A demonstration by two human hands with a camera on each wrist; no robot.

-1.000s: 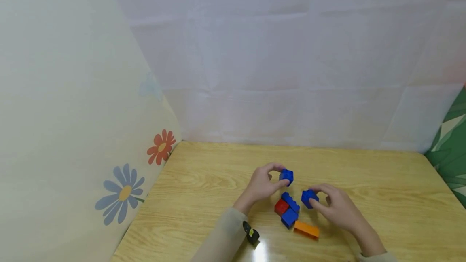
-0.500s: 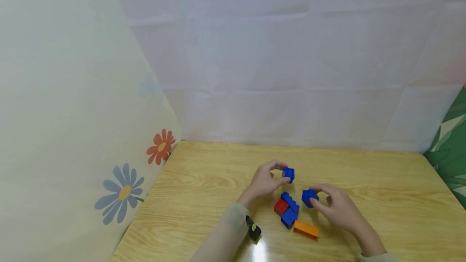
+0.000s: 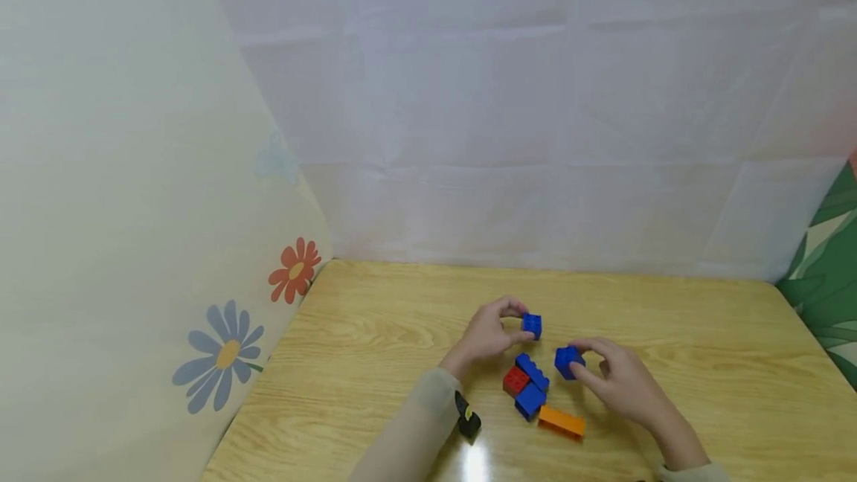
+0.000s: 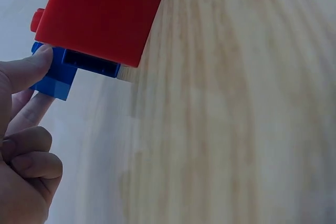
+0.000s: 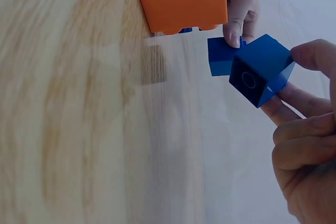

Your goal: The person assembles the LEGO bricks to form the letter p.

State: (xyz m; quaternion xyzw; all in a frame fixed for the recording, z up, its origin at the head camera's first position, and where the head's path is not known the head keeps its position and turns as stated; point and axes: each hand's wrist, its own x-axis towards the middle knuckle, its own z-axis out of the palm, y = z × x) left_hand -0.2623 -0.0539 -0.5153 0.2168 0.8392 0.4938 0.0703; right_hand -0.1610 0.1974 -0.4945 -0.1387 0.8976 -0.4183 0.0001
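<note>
My left hand [image 3: 489, 330] pinches a small square blue brick [image 3: 532, 326] between thumb and fingers, studs facing up in the head view. To its right and nearer me, my right hand [image 3: 619, 380] pinches a second small blue brick [image 3: 569, 363]. That brick is tilted, and the right wrist view shows its hollow underside [image 5: 248, 81]. The two held bricks are apart. Just below them on the table lie a red brick [image 3: 515, 381], a long blue brick [image 3: 533, 372] and another blue brick [image 3: 531, 401], close together. An orange brick [image 3: 561, 423] lies on its side nearest me.
The wood-grain table [image 3: 375, 318] ends at a pale cloth backdrop [image 3: 469, 132]. A side panel [image 3: 134, 169] with printed flowers stands on the left, with green leaf print [image 3: 830, 281] at the far right. A black wrist device [image 3: 469, 421] sits at my left sleeve.
My left hand has shifted slightly right with its blue brick, and the brick has turned so its studs show on top. My right hand has hardly moved.
</note>
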